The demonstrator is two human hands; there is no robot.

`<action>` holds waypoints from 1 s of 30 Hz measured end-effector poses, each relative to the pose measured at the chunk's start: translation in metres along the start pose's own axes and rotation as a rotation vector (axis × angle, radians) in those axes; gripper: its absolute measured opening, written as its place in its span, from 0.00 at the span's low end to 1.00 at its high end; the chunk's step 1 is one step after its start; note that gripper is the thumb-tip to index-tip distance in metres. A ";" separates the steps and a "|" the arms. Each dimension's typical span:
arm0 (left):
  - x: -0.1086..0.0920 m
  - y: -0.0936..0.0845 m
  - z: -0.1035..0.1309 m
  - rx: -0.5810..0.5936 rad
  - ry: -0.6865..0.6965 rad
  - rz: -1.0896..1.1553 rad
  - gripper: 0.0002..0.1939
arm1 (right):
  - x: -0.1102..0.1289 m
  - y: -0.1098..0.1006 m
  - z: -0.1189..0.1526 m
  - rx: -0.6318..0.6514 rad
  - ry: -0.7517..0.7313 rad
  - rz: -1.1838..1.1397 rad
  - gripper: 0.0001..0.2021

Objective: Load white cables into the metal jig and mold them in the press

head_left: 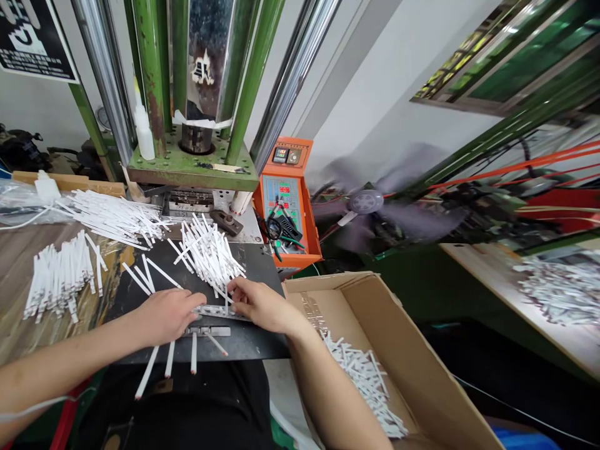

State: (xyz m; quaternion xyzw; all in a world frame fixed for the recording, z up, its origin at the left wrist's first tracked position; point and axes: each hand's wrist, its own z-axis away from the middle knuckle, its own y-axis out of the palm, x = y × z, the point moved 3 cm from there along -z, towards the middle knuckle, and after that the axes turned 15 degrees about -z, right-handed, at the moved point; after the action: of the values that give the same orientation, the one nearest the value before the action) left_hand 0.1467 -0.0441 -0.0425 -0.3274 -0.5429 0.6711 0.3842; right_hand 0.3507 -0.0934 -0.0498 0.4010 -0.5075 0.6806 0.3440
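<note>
My right hand (263, 304) pinches a thin white stick (227, 301) upright over a narrow silver metal bar (220, 311) with notches. My left hand (171, 316) is closed, palm down, at the left end of that bar; what its fingertips grip is hidden. Just in front lies a second metal bar (218, 331), with several white sticks (194, 356) pointing from it toward my body. Both bars rest on a black plate (140, 319). Beyond my hands, a loose pile of white sticks (209, 253) covers the back of the plate.
More white sticks lie bundled (60, 275) and heaped (122, 215) at left. A green press (197, 169) rises behind, beside an orange control box (285, 206). A cardboard box (394, 331) holding sticks stands right, with a spinning fan (365, 202) beyond.
</note>
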 end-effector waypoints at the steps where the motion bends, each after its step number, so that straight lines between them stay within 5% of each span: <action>1: 0.000 0.000 0.000 0.008 0.003 0.003 0.12 | -0.002 0.000 0.002 -0.022 -0.023 -0.074 0.11; 7: 0.002 0.002 -0.003 0.027 -0.002 0.032 0.13 | 0.001 -0.023 -0.006 -0.542 -0.344 -0.492 0.07; 12: 0.002 0.003 -0.002 0.021 -0.003 0.030 0.13 | 0.016 -0.061 -0.047 -0.841 -0.439 -0.449 0.05; 14: 0.003 0.004 -0.001 0.028 -0.006 0.036 0.13 | 0.020 -0.071 -0.058 -0.777 -0.364 -0.309 0.04; 16: 0.003 0.004 0.000 0.014 -0.011 0.047 0.14 | 0.022 -0.066 -0.060 -0.571 -0.223 -0.062 0.03; 19: 0.003 0.004 0.000 -0.016 -0.029 0.066 0.12 | 0.025 -0.033 -0.040 -0.349 -0.171 0.258 0.05; 23: -0.002 0.001 -0.004 -0.083 -0.017 0.070 0.08 | 0.023 0.025 0.000 -0.104 -0.362 0.315 0.12; 26: -0.007 0.000 -0.007 -0.092 0.030 0.051 0.08 | 0.010 0.021 0.033 -0.339 -0.389 0.203 0.05; 28: -0.004 -0.001 -0.007 -0.094 0.048 0.066 0.08 | -0.010 -0.005 0.062 -0.632 -0.309 0.111 0.08; 30: 0.005 -0.004 -0.006 -0.126 0.005 0.072 0.10 | -0.038 -0.032 0.091 -0.777 -0.126 0.107 0.11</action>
State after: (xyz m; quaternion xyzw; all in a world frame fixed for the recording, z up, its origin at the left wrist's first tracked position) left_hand 0.1495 -0.0363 -0.0395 -0.3717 -0.5710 0.6484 0.3397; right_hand 0.4134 -0.1761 -0.0553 0.2551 -0.7676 0.4289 0.4021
